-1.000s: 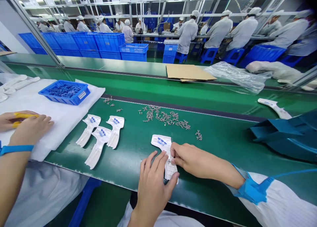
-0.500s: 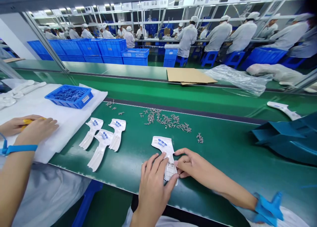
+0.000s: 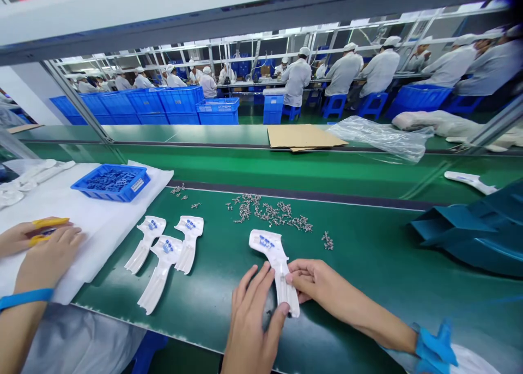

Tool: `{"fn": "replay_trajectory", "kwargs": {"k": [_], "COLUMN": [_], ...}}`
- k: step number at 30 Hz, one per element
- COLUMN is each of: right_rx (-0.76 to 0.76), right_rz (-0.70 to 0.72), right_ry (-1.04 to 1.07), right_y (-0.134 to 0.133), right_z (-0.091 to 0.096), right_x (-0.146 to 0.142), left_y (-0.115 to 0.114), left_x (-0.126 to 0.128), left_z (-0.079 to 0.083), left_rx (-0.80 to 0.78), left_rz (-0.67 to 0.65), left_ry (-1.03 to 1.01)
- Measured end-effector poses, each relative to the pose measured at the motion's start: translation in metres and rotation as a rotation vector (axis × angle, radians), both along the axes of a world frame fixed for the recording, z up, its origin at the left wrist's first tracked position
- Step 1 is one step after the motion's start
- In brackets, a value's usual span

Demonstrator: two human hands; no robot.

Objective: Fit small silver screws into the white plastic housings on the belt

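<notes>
A white plastic handle-shaped shell half (image 3: 273,254) with blue parts in its wider upper end lies in front of me. My right hand (image 3: 312,279) pinches its right edge at the handle, thumb on top. My left hand (image 3: 255,314) is on the shell's left with fingers apart, its thumb by the handle's lower end. Whether its fingertips press on the shell I cannot tell. Three similar white shells (image 3: 165,259) with blue parts lie to the left. Behind the shell in my hands is a scattered pile of small metal screws (image 3: 273,213), with a smaller heap (image 3: 327,240) to its right.
At left, a co-worker's hands (image 3: 49,254) hold a yellow-handled tool (image 3: 51,221) over white sheeting. A blue bin (image 3: 110,183) of small blue parts stands there. Dark teal bent sheeting (image 3: 478,230) and another white shell (image 3: 469,182) are at right. Cardboard (image 3: 304,136) lies beyond.
My view has tilted up. The shell has turned slightly in my hands; its handle showed a grid-like surface before and shows a lengthwise channel now. The co-worker's yellow tool shows more fully.
</notes>
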State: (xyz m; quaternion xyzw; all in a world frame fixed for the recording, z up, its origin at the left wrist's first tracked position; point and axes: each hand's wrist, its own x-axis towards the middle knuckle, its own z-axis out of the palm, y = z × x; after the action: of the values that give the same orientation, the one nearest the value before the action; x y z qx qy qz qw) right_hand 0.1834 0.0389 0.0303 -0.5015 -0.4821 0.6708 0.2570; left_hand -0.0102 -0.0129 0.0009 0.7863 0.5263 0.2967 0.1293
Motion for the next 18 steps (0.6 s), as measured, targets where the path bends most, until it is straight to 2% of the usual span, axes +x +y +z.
{"fn": "replay_trajectory", "kwargs": {"k": [2, 4, 6, 9, 12, 14, 16, 18], "right_rx": [-0.009, 0.036, 0.113, 0.193, 0.256, 0.32, 0.404, 0.489], "right_rz": [-0.047, -0.115, -0.182, -0.302, -0.367, -0.376, -0.344, -0.238], "right_ry": [0.028, 0.005, -0.091, -0.288, -0.422, -0.511, -0.583, -0.619], "right_y": [0.022, 0.053, 0.091, 0.149, 0.19, 0.201, 0.197, 0.178], "right_z": [0.006, 0.012, 0.015, 0.018, 0.02, 0.021, 0.02, 0.019], "right_x": [0.012, 0.031, 0.052, 0.077, 0.092, 0.097, 0.1, 0.1], "left_y": [0.009, 0.021, 0.033, 0.047, 0.05, 0.048, 0.041, 0.03], "left_x": [-0.017, -0.043, -0.072, -0.104, -0.116, -0.113, -0.103, -0.087], "left_z": [0.0, -0.002, -0.007, -0.017, -0.024, -0.028, -0.032, -0.036], "left_rx": [0.066, 0.155, 0.234, 0.262, 0.318, 0.368, 0.422, 0.465], "left_rz": [0.1, 0.232, 0.343, 0.456, 0.418, 0.353, 0.268, 0.2], "left_ry": [0.002, 0.088, 0.217, 0.337, 0.353, 0.329, 0.283, 0.216]}}
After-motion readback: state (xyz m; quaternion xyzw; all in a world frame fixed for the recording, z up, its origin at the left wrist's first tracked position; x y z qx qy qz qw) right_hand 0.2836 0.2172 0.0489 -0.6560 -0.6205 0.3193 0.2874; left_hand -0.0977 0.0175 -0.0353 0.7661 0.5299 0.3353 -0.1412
